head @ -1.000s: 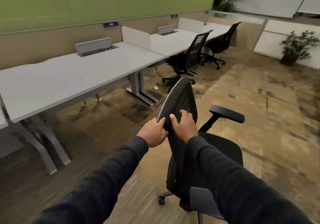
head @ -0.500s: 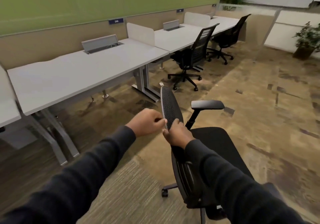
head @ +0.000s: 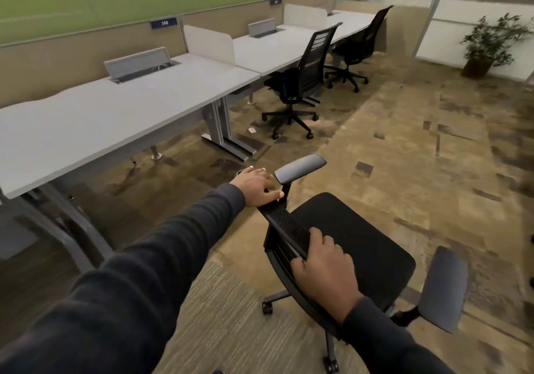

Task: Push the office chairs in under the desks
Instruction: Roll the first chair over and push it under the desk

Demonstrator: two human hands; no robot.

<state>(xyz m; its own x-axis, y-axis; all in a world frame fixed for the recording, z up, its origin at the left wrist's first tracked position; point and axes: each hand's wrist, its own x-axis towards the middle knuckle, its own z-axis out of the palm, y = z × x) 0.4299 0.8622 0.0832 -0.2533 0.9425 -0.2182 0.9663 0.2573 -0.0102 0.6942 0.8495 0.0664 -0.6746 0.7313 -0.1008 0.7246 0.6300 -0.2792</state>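
A black mesh-backed office chair (head: pixel 355 238) with grey armrests stands on the carpet right in front of me, its seat facing right, away from the desks. My left hand (head: pixel 257 187) grips the far end of the backrest's top edge. My right hand (head: pixel 325 269) grips the near part of the same edge. The nearest white desk (head: pixel 95 122) runs along the left, with open floor beneath it. A second black chair (head: pixel 300 81) sits at the following desk (head: pixel 274 47), and a third chair (head: pixel 361 44) at the far desk.
Grey metal desk legs (head: pixel 219 125) stand between the near and second desks, and another leg frame (head: pixel 66 229) at the lower left. White divider panels (head: pixel 209 42) separate the desktops. A potted plant (head: pixel 485 47) stands at the far right. Open carpet lies to the right.
The chair has swivelled, so its backrest now lies across my view instead of edge-on. My hands have spread apart along its top edge, the left moving farther out.
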